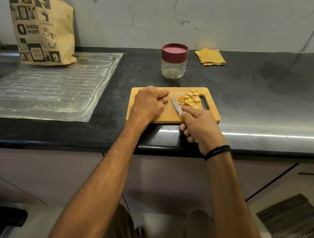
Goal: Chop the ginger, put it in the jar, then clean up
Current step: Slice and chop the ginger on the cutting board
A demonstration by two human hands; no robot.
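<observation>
A wooden cutting board (170,118) lies on the black counter near its front edge. Several yellow ginger slices (190,99) are piled by the board's handle slot. My left hand (150,103) rests curled on the board's left half; the fingers are closed and whether ginger is under them cannot be seen. My right hand (199,127) grips a knife (176,106), its blade flat and pointing up-left between my left hand and the slices. A clear glass jar (173,61) with a maroon lid on stands behind the board.
A folded mustard cloth (210,57) lies by the wall, right of the jar. A printed paper bag (41,27) stands on the steel drainboard (42,87) at the left. The black counter (265,93) stretches right.
</observation>
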